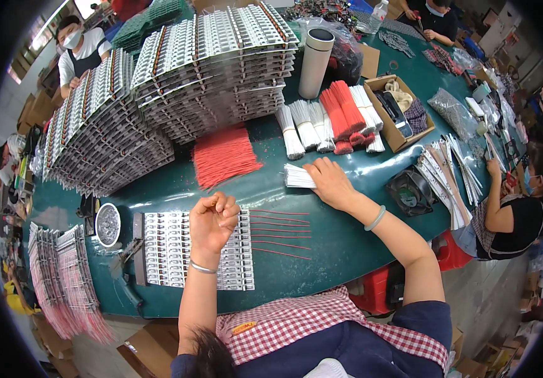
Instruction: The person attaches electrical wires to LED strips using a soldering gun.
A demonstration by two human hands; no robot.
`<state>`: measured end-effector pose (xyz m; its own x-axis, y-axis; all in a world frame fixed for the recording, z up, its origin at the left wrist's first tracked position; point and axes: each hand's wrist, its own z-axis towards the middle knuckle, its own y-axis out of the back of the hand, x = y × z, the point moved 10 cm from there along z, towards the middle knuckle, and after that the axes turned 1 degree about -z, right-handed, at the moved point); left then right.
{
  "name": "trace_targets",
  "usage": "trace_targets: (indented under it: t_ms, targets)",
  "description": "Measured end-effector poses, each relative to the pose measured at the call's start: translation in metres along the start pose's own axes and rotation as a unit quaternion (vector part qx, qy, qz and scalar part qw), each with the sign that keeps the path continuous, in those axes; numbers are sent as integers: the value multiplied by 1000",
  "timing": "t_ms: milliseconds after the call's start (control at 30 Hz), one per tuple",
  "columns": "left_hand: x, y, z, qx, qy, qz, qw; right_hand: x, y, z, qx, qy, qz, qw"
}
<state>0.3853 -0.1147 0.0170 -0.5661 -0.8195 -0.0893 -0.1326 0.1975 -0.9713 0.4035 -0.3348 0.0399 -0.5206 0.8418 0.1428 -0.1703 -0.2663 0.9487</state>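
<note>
My right hand (pixel 331 183) grips a bundle of white wires (pixel 298 177) lying on the green table, its cut ends pointing left. Curled above a panel of small circuit boards (pixel 167 252), my left hand (pixel 216 220) has its fingers drawn together; anything in them is too small or hidden to make out. Several red wires (pixel 281 237) stick out rightward from the panel's right edge, roughly parallel. Beyond my left hand lies a loose pile of red wires (pixel 224 156). Tied bundles of white wires (pixel 290 135) and red wires (pixel 342 107) lie together beyond my right hand.
Tall stacks of board panels (pixel 214 57) fill the back left. A steel flask (pixel 316 63) and a cardboard box (pixel 403 135) stand farther back. At left are a white bowl (pixel 107 225), a soldering tool (pixel 123 271) and wired panels (pixel 73 277). A co-worker (pixel 517 201) sits at right.
</note>
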Motion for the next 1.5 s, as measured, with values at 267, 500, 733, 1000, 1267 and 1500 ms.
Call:
trace_targets:
  t_ms: [267, 500, 733, 1000, 1267, 1500]
  targets:
    - [7, -4, 2, 34, 20, 47, 998, 1, 3, 1, 24, 11, 39, 999]
    - [5, -4, 5, 61, 22, 90, 994, 2, 7, 1, 28, 17, 29, 999]
    - [6, -5, 6, 20, 20, 85, 996, 5, 3, -2, 42, 20, -3, 999]
    - [15, 6, 17, -3, 30, 105, 994, 6, -8, -3, 48, 108, -25, 993]
    - [12, 27, 17, -43, 42, 76, 995, 14, 9, 2, 39, 113, -21, 993]
    - [18, 32, 27, -54, 41, 77, 995, 14, 13, 0, 52, 87, 6, 995]
